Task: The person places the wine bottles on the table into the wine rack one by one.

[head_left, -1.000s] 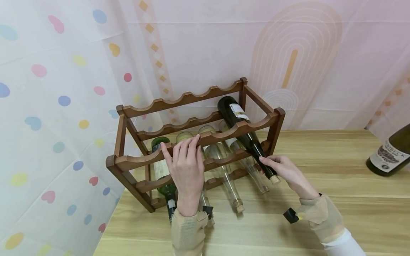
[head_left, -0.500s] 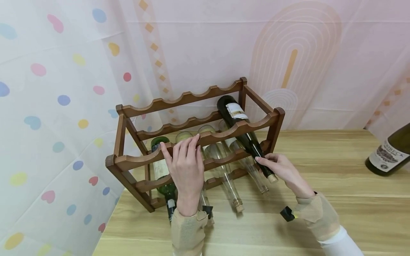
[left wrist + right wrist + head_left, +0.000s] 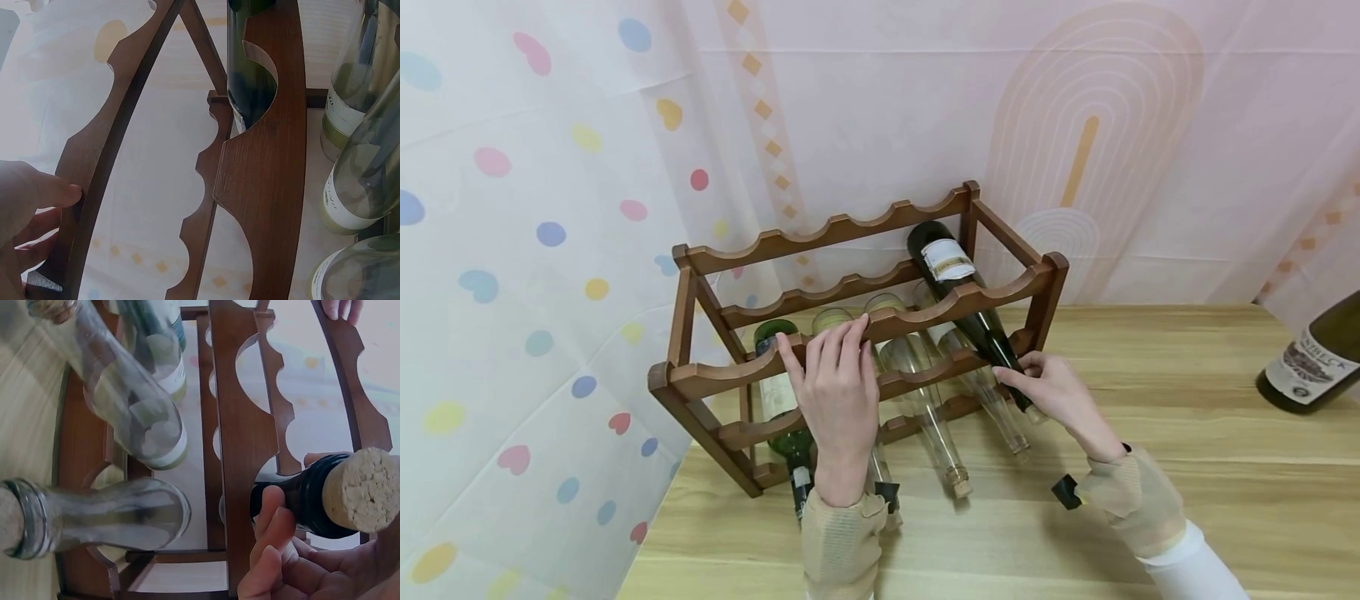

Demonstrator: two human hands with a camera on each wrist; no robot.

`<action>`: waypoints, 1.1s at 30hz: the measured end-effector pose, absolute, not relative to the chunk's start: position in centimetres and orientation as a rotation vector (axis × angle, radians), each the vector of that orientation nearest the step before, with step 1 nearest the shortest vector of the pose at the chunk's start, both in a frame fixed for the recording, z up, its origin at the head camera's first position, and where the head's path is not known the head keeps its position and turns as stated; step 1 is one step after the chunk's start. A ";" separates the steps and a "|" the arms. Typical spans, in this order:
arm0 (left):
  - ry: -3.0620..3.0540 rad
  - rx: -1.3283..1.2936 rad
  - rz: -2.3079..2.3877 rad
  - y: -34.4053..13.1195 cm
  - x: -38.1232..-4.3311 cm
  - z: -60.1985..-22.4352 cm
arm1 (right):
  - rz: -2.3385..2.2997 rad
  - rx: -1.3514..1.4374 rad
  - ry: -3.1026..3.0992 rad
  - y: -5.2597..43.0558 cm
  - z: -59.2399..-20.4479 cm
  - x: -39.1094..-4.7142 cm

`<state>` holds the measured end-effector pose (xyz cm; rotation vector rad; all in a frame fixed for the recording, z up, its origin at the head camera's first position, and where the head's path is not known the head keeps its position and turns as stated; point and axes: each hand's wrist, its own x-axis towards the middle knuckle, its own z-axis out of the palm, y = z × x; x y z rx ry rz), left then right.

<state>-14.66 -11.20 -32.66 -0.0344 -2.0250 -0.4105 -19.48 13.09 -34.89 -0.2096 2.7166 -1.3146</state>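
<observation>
A brown wooden wine rack (image 3: 700, 382) stands on the table. My left hand (image 3: 838, 400) grips its top front rail; the left wrist view shows the thumb (image 3: 62, 190) on one side and fingers curled round. A dark wine bottle (image 3: 947, 260) with a white label lies in the rack's upper tier at the right, its body passing behind the top front rail. My right hand (image 3: 1060, 400) holds that bottle by the neck, near its cork (image 3: 369, 490). Lower down lie a green bottle (image 3: 778, 396) and several clear corked bottles (image 3: 934, 425), necks toward me.
Another dark labelled bottle (image 3: 1311, 362) stands at the right, cut off by the view's edge. The wooden tabletop (image 3: 1187, 350) extends right of the rack. A patterned cloth (image 3: 880, 108) hangs behind, and a dotted one (image 3: 550, 275) hangs at the left.
My right hand has moved slightly left with the dark bottle's neck. The bottle has turned, so its label faces up more. My left hand has kept its place on the rail.
</observation>
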 end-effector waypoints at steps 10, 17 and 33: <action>-2.031 -0.037 -0.401 -11.1 -14.6 -32.7 | -1.185 -0.167 2.829 12.6 -34.7 -19.5; -2.048 -0.027 -0.367 -11.2 -14.4 -32.7 | -1.155 -0.218 2.853 12.7 -34.7 -19.3; -2.064 -0.038 -0.357 -11.3 -14.2 -32.7 | -1.172 -0.207 3.140 21.0 -32.5 -18.8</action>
